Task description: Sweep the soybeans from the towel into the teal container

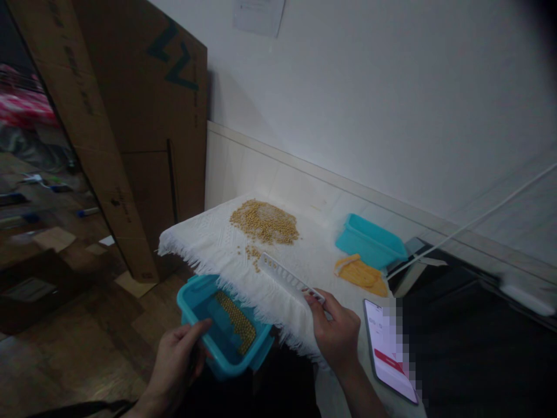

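My left hand [180, 351] grips the near-left rim of a blue plastic tub [198, 307], thumb over the edge. The tub is held just under the front edge of the table and has a patch of yellow soybeans [237, 322] in it. In my right hand [337, 325] is the near end of a long, narrow white plastic strip with a row of slots or ridges [285, 278]. Its far end lies low over the cloth, against a few stray soybeans [252, 254]. Behind these, a larger soybean pile [264, 222] is spread on the white fringed cloth [209, 232].
A second blue tub [372, 239] stands at the back right, with a yellow-orange cloth or glove [361, 274] before it. A phone [389, 351] lies at the right edge. A tall cardboard box [148, 116] stands left; a white cable [474, 220] slants across the right.
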`<state>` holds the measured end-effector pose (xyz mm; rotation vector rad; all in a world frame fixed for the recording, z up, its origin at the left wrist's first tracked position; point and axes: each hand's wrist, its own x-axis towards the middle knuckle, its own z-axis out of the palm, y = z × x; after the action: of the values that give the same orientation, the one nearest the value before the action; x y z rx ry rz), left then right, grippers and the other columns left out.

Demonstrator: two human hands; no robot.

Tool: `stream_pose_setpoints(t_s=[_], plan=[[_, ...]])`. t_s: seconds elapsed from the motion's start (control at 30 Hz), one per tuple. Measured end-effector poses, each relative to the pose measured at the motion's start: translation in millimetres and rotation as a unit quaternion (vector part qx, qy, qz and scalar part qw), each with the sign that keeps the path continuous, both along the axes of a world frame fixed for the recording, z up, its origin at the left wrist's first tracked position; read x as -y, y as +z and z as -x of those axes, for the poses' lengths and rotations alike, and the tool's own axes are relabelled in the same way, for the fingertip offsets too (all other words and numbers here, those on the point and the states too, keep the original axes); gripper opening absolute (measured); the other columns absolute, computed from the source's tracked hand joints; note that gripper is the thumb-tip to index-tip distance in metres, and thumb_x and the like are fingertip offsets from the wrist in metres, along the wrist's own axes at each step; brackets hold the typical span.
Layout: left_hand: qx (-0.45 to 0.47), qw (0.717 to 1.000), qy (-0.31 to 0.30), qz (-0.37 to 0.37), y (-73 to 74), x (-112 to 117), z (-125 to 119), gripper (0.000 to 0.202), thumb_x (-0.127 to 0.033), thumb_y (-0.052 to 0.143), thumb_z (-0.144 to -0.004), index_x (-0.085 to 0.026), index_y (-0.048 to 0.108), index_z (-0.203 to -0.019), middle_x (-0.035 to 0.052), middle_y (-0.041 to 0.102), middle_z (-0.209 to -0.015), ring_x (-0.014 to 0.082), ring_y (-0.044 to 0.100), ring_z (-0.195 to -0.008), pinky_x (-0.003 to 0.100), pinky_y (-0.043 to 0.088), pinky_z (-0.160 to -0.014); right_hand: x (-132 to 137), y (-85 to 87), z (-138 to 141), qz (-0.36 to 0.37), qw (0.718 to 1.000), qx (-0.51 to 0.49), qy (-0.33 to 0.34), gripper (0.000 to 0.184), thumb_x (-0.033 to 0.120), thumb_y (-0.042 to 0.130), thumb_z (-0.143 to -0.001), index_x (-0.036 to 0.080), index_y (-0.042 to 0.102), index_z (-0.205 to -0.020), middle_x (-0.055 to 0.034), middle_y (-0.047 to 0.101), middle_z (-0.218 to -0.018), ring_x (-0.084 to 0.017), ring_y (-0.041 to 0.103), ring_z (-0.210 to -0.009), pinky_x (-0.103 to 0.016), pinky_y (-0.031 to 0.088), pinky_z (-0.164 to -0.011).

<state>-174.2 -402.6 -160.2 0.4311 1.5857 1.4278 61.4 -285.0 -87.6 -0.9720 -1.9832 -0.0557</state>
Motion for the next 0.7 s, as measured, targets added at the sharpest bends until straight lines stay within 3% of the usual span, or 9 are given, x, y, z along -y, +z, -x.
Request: stream_pose_setpoints(t_s=[0.7], plan=[[-0.004, 1.000, 0.014, 0.002, 9.3, -1, 1, 0.050, -0.057, 0.061, -0.067, -0.019, 0.050, -0.036, -0.0020, 0.041, -0.022, 0.0087, 0.032, -0.022, 0.021, 0.019, -0.030, -6, 1.7, 22, 0.044, 0.998, -0.030, 0.035, 0.020, 0.029, 0.053, -0.090, 0.015, 0.069, -0.091, -0.0045, 0.073, -0.074, -0.015, 0.069, -0.062, -0.020, 0.050, -0.059]])
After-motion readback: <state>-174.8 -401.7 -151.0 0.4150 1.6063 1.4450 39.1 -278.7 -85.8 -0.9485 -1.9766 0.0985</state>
